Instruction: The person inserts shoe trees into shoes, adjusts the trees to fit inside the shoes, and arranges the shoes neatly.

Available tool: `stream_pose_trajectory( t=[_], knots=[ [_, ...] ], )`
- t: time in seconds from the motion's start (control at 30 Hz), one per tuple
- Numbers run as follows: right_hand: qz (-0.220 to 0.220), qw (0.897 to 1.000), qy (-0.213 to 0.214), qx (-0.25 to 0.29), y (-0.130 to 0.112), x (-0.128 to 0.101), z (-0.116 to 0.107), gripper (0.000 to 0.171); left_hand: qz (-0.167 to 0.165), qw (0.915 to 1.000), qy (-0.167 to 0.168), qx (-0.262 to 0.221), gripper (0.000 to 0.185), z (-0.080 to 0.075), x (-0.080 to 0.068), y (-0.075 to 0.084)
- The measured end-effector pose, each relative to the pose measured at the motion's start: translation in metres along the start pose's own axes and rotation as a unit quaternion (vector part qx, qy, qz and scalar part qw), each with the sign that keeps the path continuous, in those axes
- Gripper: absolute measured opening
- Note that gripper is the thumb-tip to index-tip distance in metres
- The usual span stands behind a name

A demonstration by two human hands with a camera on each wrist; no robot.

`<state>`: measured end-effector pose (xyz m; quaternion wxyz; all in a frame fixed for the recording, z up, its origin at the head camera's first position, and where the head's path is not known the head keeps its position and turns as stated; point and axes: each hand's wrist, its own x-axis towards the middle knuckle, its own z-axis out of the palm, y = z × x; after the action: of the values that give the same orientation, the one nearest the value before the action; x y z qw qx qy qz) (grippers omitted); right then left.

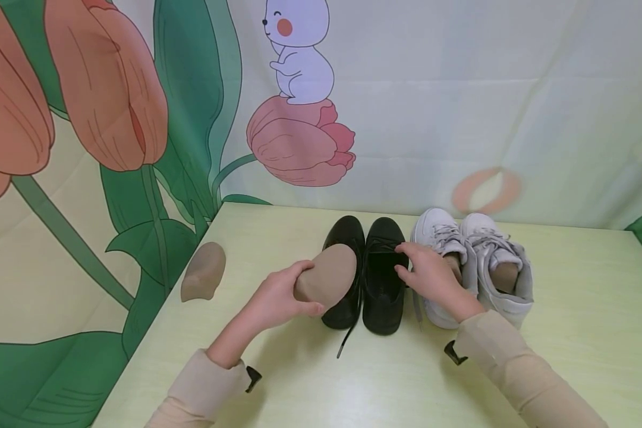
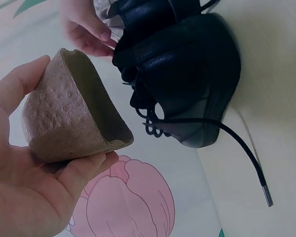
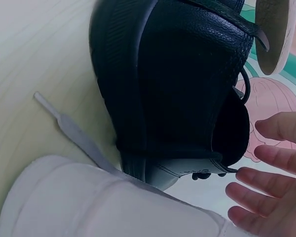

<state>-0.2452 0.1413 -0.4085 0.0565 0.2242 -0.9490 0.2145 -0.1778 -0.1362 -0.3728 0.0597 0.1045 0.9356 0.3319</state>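
Observation:
My left hand (image 1: 285, 297) grips a brown moulded-pulp shoe insert (image 1: 329, 276) between thumb and fingers, above the left black shoe (image 1: 348, 232). In the left wrist view the insert (image 2: 64, 113) shows its rounded outside and hollow inner side. My right hand (image 1: 430, 270) is at the opening of the right black shoe (image 1: 384, 309), its fingers parted and slightly bent. Seen from the right wrist, the fingers (image 3: 266, 182) are close to that shoe's collar and lace; whether they touch it I cannot tell. Both black shoes stand side by side, toes towards the wall.
A second pulp insert (image 1: 204, 270) lies at the table's left edge. Right of the black shoes stands a pair of white sneakers (image 1: 438, 229) with brown inserts inside, close under my right forearm. A black lace (image 1: 348, 339) trails onto the table (image 1: 310, 380). A printed cloth (image 1: 406, 119) hangs behind.

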Motion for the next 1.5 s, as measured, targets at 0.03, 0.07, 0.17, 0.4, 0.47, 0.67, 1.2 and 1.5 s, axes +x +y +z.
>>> stream_pose_trajectory(
  t=[0.03, 0.07, 0.17, 0.4, 0.47, 0.67, 1.2, 1.5],
  knots=[
    [0.001, 1.0, 0.002, 0.0, 0.0, 0.001, 0.0, 0.034, 0.001, 1.0, -0.001, 0.001, 0.074, 0.001, 0.0, 0.001],
    [0.002, 1.0, 0.003, 0.0, 0.0, 0.001, 0.001, 0.034, 0.003, 1.0, -0.002, 0.003, 0.074, 0.001, 0.0, 0.002],
    [0.006, 1.0, 0.007, 0.001, -0.002, 0.002, 0.001, 0.034, 0.005, 0.9999, -0.007, 0.004, 0.074, 0.002, -0.001, 0.006],
    [0.017, 1.0, 0.018, 0.012, -0.003, 0.007, 0.006, 0.036, 0.008, 0.9997, -0.021, 0.003, 0.076, 0.002, -0.002, 0.012],
    [0.023, 0.999, 0.022, 0.019, -0.003, 0.007, 0.008, 0.037, 0.011, 0.9997, -0.024, 0.003, 0.076, 0.002, -0.002, 0.014],
    [0.037, 0.998, 0.031, 0.03, -0.001, 0.01, 0.011, 0.036, 0.022, 0.9991, -0.036, 0.002, 0.076, 0.002, -0.002, 0.021],
    [0.042, 0.996, 0.061, 0.041, 0.003, 0.015, 0.02, 0.027, 0.043, 0.9968, -0.067, 0.003, 0.075, 0.005, -0.004, 0.03],
    [0.05, 0.996, 0.061, 0.039, 0.003, 0.017, 0.022, 0.026, 0.048, 0.9959, -0.077, 0.007, 0.075, 0.007, -0.004, 0.032]
  ],
)
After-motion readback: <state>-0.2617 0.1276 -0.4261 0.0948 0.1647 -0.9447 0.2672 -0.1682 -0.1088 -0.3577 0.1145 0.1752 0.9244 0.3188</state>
